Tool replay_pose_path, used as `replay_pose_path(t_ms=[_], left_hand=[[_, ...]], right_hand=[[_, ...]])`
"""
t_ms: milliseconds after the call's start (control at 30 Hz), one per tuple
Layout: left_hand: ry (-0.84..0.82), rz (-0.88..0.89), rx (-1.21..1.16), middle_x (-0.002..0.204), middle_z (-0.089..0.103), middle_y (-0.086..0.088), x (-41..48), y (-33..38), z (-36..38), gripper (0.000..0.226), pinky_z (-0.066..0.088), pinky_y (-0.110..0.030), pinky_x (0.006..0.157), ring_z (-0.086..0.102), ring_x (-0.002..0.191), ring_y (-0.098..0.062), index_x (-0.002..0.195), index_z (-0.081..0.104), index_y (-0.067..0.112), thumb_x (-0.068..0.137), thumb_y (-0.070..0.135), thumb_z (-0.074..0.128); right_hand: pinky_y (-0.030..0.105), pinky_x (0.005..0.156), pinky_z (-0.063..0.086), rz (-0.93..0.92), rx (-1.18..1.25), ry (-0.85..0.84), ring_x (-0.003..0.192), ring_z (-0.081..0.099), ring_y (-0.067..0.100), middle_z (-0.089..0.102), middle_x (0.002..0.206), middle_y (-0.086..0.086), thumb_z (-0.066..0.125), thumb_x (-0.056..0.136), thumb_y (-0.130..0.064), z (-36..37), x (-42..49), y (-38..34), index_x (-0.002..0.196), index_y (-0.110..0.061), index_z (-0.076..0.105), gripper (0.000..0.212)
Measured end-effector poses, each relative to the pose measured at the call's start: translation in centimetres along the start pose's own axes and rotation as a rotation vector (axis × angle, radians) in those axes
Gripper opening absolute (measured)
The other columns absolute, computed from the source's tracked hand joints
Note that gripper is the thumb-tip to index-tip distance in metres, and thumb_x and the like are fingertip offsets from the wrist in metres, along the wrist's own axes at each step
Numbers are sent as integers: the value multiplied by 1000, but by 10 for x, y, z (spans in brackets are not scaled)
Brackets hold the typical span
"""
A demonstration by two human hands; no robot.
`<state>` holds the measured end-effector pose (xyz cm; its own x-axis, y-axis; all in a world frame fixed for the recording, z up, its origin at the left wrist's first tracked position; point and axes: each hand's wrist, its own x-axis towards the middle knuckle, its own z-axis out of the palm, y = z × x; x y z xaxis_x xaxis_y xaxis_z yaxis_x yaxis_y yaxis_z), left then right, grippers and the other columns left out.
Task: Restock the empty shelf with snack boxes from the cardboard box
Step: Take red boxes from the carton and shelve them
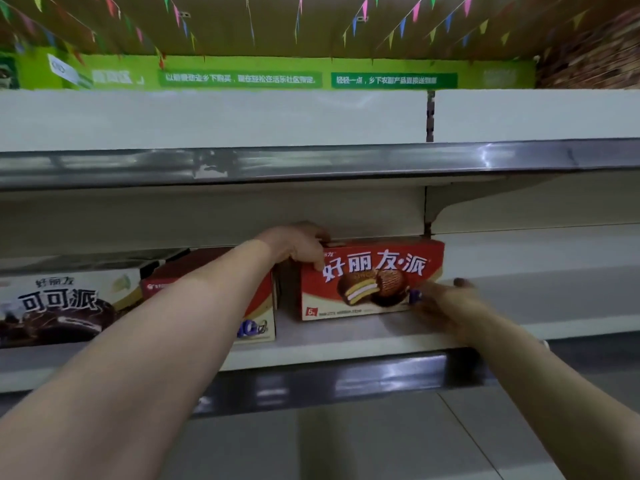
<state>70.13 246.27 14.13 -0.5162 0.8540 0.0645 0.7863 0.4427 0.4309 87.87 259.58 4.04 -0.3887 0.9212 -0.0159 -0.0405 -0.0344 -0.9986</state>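
Observation:
A red snack box (pixel 372 280) with a chocolate pie picture stands upright on the white middle shelf (pixel 346 336), facing me. My left hand (pixel 298 245) grips its top left corner, thumb on the front face. My right hand (pixel 446 303) is blurred at the box's lower right corner, fingers stretched along it; whether it grips the box I cannot tell. To the left stands another red box (pixel 258 306), partly hidden by my left forearm. Further left is a white and brown cocoa pie box (pixel 65 306). The cardboard box is out of view.
The shelf stretch to the right (pixel 540 296) of the red box holds nothing. The upper shelf (pixel 311 164) with a grey price rail hangs just above my hands. A green banner (pixel 242 77) and coloured pennants run along the top. Grey floor tiles (pixel 346 445) lie below.

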Motion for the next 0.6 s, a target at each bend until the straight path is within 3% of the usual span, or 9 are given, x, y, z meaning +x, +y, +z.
replay_pose_path(t_ms=[100, 233, 333, 467, 600], left_hand=[[-30, -31, 164, 144, 46, -6, 17, -1, 2, 76, 48, -37, 100, 52, 123, -25, 149, 32, 20, 83, 8, 67], [-75, -40, 336, 142, 47, -5, 35, 3, 0, 86, 46, -41, 102, 51, 123, -25, 149, 29, 21, 76, 12, 74], [-84, -30, 407, 132, 56, -4, 46, 5, -3, 71, 50, -39, 96, 56, 114, -24, 138, 43, 17, 75, 13, 76], [-36, -53, 515, 131, 55, -5, 60, -5, 0, 74, 51, -39, 94, 56, 114, -25, 138, 44, 18, 73, 15, 79], [82, -47, 539, 129, 54, -9, 76, -17, 11, 65, 48, -42, 97, 53, 115, -27, 136, 45, 21, 78, 18, 75]], right_hand=[[41, 93, 46, -191, -467, 46, 96, 57, 28, 59, 108, 13, 74, 82, -17, 5, 11, -1, 115, -5, 54, 40], [48, 102, 40, -358, -815, 100, 123, 42, 38, 36, 134, 16, 78, 75, -30, 15, 32, -1, 142, -18, 29, 84], [51, 104, 37, -455, -887, 79, 128, 35, 43, 25, 143, 17, 76, 76, -28, 20, 49, -1, 145, -20, 20, 89], [49, 97, 44, -447, -793, 6, 114, 50, 43, 45, 128, 19, 64, 85, -33, 27, 68, -8, 137, -19, 25, 66], [48, 97, 43, -416, -923, -10, 114, 51, 41, 41, 127, 19, 58, 91, -37, 38, 83, -11, 137, -17, 26, 60]])
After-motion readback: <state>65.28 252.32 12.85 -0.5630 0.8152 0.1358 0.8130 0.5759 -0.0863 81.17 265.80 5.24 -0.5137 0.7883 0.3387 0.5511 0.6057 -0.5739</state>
